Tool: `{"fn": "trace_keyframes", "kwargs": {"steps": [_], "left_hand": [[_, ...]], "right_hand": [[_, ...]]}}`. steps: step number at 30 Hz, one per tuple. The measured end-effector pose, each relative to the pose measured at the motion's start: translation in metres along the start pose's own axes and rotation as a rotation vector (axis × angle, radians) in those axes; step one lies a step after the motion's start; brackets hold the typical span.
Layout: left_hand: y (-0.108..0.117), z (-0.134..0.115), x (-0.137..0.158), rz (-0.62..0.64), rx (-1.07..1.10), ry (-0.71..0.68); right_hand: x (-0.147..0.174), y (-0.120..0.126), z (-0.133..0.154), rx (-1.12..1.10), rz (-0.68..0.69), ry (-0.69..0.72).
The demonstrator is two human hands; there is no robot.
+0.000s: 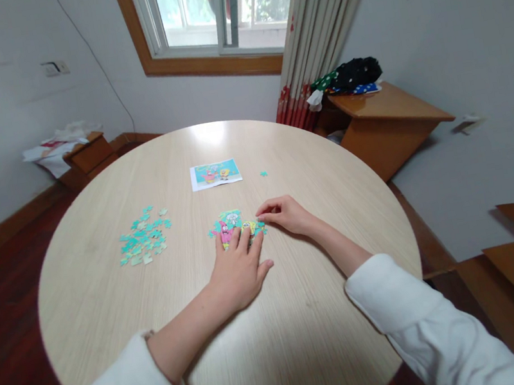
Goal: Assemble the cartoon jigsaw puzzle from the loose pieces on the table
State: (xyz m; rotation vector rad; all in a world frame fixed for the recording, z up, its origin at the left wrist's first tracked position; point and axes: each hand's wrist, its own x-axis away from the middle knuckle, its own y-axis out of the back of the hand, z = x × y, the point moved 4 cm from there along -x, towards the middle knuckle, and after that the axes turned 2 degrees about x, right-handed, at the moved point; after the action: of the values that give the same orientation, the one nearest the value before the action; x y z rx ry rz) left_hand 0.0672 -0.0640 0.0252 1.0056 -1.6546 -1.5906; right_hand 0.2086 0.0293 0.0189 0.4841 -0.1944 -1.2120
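A partly joined jigsaw puzzle point(232, 221) with pink, yellow and teal cartoon figures lies in the middle of the table. My left hand point(240, 265) rests on its lower edge, palm down, with the fingers spread. At the puzzle's right edge, my right hand point(287, 214) pinches a small teal puzzle piece point(260, 223) between thumb and fingertips; the fingers partly hide it. Behind the puzzle lies a printed reference picture point(216, 174) of the same cartoon figures. One loose teal piece point(263, 174) sits to the right of that picture.
A scattered pile of loose puzzle pieces point(144, 237) lies on the left of the round wooden table point(197, 371). Beyond the table stand a wooden cabinet point(386, 113) with cloths on top, a long curtain point(309, 28) and a window point(218, 10).
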Motion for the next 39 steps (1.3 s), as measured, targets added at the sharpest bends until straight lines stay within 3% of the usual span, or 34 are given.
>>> {"fn": "trace_keyframes", "kwargs": {"steps": [22, 28, 39], "left_hand": [[-0.0010, 0.0000, -0.0005, -0.001, 0.000, -0.002], [-0.0009, 0.0004, -0.0003, -0.014, 0.005, -0.005], [0.0001, 0.0000, -0.0006, -0.022, 0.002, -0.004]], "right_hand": [[-0.0029, -0.0061, -0.0016, 0.163, -0.020, 0.065], [-0.0034, -0.0058, 0.0026, 0.296, -0.041, 0.141], [-0.0020, -0.0061, 0.0059, 0.291, -0.055, 0.085]]}}
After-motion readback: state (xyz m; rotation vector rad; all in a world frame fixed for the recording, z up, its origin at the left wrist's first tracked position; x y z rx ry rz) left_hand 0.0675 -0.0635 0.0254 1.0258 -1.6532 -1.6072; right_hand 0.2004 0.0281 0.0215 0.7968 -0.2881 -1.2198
